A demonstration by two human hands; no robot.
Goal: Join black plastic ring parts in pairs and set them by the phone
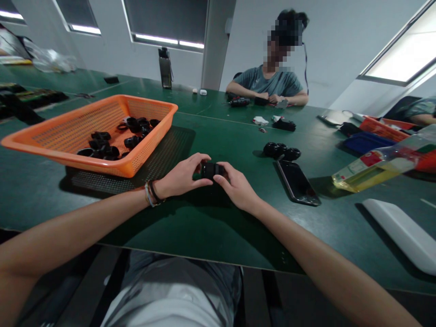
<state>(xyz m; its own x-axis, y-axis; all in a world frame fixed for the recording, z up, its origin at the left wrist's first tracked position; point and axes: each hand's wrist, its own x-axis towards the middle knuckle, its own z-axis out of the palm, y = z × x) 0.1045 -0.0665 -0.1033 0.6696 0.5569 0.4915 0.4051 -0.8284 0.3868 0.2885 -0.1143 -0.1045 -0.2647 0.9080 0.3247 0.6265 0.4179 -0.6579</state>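
Over the green table (190, 222), a small black cylindrical part (208, 170) is between my two hands. My left hand (184, 176), with bands on the wrist, has its thumb and fingers spread around the part's left end, and a gap shows between them. My right hand (235, 184) grips the right end of the part between thumb and fingers. An orange perforated basket (150, 154) at the left holds several black parts (102, 144). To the right, several similar black pieces (282, 151) lie together on the table.
A phone (297, 181) lies right of my hands, beside a tilted bottle of yellow liquid (371, 170) and a white object (402, 231). Across the table, a person (275, 84) sits near a black tool (239, 102). A dark bottle (165, 70) stands at the back.
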